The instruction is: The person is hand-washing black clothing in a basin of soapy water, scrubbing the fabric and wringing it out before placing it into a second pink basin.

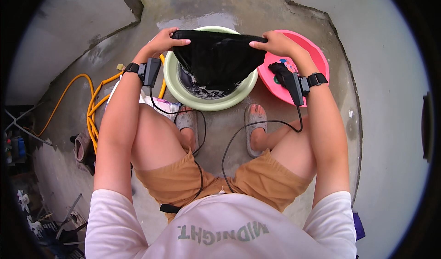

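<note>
A black cloth garment (220,59) is stretched between my two hands by its top edge, over a pale green plastic basin (174,90). My left hand (168,40) pinches its left corner, thumb in front. The right corner is gripped by my right hand (275,43), again with the thumb in front. Dark, patterned wet cloth (206,92) lies inside the green basin; the garment hides much of it. Beside it on the right stands a pink plastic basin (318,52) with a small bunched black cloth (280,71) in it, partly behind the device on my right wrist.
Black cables run from both wrist devices to my waist. A yellow hose (90,111) loops on the concrete floor at left, near a printed plastic bag (165,105) and shoes (82,147). Walls stand on both sides; a metal rack (27,126) is at far left.
</note>
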